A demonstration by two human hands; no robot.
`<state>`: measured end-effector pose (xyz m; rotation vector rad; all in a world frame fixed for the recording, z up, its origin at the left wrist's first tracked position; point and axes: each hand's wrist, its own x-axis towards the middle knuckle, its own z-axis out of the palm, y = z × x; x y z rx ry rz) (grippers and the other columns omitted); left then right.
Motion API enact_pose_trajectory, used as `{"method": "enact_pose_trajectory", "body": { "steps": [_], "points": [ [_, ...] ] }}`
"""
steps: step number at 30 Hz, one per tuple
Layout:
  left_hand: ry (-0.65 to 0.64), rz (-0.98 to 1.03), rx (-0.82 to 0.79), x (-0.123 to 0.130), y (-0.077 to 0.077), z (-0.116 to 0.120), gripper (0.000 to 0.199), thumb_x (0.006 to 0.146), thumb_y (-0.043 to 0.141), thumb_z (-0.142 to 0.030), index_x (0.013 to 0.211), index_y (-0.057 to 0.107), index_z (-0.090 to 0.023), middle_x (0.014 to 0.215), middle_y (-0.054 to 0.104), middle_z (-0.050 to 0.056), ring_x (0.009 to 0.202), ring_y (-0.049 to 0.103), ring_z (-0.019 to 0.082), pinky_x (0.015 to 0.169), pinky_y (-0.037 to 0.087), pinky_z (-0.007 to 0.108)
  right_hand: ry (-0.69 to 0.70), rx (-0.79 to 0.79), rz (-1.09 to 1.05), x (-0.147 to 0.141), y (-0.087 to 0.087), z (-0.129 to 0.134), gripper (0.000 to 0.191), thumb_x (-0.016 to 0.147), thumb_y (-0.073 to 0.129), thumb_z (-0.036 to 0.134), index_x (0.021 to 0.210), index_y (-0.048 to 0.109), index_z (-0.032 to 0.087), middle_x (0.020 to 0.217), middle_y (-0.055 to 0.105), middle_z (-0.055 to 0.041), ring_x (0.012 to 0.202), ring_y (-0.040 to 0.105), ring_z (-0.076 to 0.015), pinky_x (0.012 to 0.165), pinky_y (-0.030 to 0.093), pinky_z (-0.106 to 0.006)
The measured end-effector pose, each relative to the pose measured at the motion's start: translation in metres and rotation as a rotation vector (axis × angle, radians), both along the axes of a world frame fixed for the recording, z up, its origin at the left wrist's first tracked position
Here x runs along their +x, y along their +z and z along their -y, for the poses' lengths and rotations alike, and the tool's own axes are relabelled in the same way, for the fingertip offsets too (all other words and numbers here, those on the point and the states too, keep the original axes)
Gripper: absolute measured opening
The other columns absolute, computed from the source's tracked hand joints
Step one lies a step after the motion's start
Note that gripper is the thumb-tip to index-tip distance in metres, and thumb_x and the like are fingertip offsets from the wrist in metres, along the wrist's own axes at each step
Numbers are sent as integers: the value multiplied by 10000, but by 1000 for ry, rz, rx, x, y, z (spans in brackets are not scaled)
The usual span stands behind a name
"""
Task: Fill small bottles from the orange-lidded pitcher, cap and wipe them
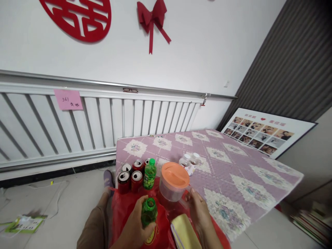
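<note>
My left hand is wrapped round an uncapped green plastic bottle, its open mouth facing up. To the right, my right hand is closed at the handle of a clear plastic pitcher with an orange lid. A folded yellow cloth lies between my forearms on a red plastic sheet. Behind the held bottle stands another green bottle, its green cap on. Several opened drink cans are grouped at its left.
Two small white-capped bottles stand behind the pitcher on the purple floral tablecloth. A white radiator runs along the wall behind. A framed photo board leans at the right. Cables and a green-white object lie on the floor.
</note>
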<state>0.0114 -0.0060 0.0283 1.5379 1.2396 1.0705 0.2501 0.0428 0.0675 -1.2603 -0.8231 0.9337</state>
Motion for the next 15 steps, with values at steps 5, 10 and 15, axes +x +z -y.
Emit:
{"method": "enact_pose_trajectory", "body": {
  "steps": [5,10,15],
  "points": [
    [25,-7,-2,-1,-5,-1,759,644,654,-115,1358,405,-179,1377,544,148,1272,527,294,1108,404,426,-23,13,-15,-2,14,-12,468,656,688,628,512,510,221,492,460,52,502,417,-130,518,381,-278],
    [20,-44,-5,0,-6,-1,766,652,630,-93,1365,358,-159,1382,527,168,1272,522,281,1115,382,448,-32,42,28,8,44,-11,524,609,709,670,462,464,231,469,404,62,520,392,-134,521,336,-280],
    [19,-25,3,1,-1,0,749,656,639,-103,1353,375,-173,1397,520,162,1286,515,277,1122,371,448,-7,48,104,24,83,6,517,641,727,650,486,493,216,503,438,49,544,400,-133,544,333,-281]
  ]
}}
